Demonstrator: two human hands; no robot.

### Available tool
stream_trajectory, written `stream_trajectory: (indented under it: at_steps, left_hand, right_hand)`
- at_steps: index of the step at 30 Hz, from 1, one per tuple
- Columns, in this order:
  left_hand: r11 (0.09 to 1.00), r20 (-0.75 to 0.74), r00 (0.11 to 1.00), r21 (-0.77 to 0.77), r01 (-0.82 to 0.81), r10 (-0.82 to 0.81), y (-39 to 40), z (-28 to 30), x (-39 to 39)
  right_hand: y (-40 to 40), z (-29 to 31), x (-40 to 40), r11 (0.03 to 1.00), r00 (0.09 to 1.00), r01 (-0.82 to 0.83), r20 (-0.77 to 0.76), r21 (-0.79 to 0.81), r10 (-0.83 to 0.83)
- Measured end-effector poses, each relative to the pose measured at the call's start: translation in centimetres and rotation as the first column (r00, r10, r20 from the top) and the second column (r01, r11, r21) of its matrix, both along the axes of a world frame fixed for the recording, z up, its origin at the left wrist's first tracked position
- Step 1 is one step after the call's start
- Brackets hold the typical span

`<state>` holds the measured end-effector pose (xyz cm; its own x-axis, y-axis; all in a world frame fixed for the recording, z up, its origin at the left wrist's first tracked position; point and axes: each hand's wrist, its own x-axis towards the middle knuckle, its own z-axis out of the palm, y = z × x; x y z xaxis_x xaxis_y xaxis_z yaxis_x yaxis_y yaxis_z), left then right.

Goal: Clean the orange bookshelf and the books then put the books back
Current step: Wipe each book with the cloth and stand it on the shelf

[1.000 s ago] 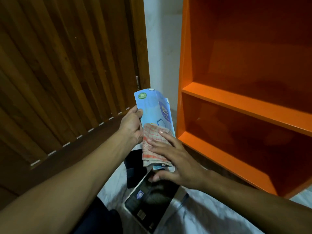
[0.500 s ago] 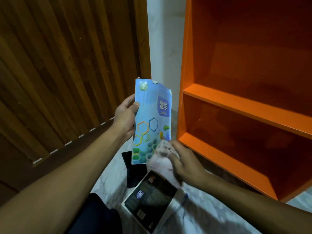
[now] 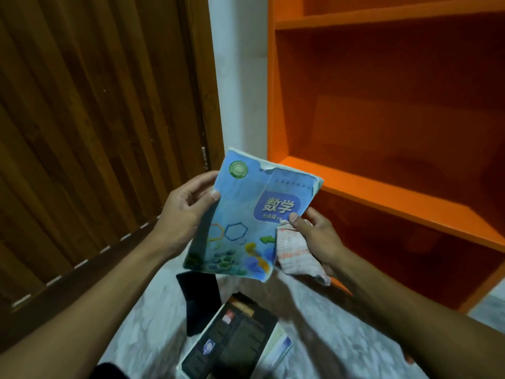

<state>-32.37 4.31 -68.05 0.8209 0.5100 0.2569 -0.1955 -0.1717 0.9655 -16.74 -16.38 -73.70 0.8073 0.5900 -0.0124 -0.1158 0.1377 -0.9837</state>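
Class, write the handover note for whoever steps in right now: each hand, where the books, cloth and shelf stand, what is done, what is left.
Left hand: grip on the left edge of the blue textbook, held up, cover facing you.
Right hand: holds the checked cloth and pinches the textbook's right edge.
Orange bookshelf: to the right, the shelves in view hold no books.
Floor: a dark book and a black book lie below the hands.
Done: books are off the shelf.
Left: finish wiping, then shelve every book. Whether the shelf has been wiped cannot be told.
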Motion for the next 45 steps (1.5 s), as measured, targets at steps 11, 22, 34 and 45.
stream_trajectory:
  at_steps: [11, 22, 34, 45]
  left_hand:
    - [0.96, -0.079, 0.991, 0.268, -0.085, 0.11, -1.2, 1.3, 4.1]
    - [0.873, 0.02, 0.944, 0.373, -0.313, 0.33, -4.0, 6.7, 18.2]
    - [0.865, -0.099, 0.881, 0.268, -0.425, 0.463, -6.6, 5.4, 30.3]
    - [0.834, -0.116, 0.838, 0.234, -0.499, 0.534, -6.5, 5.1, 32.5]
  right_hand:
    - [-1.7, 11.1, 4.4, 0.977, 0.903, 0.21, 0.374, 0.043, -0.21]
    - [-2.2, 14.3, 8.5, 0.891, 0.68, 0.452, 0.629, 0.045, -0.377]
    - [-3.7, 11.7, 11.5, 0.881, 0.617, 0.472, 0.712, 0.005, -0.335]
    - [-4.9, 10.5, 13.3, 0.885, 0.666, 0.466, 0.656, 0.007, -0.356]
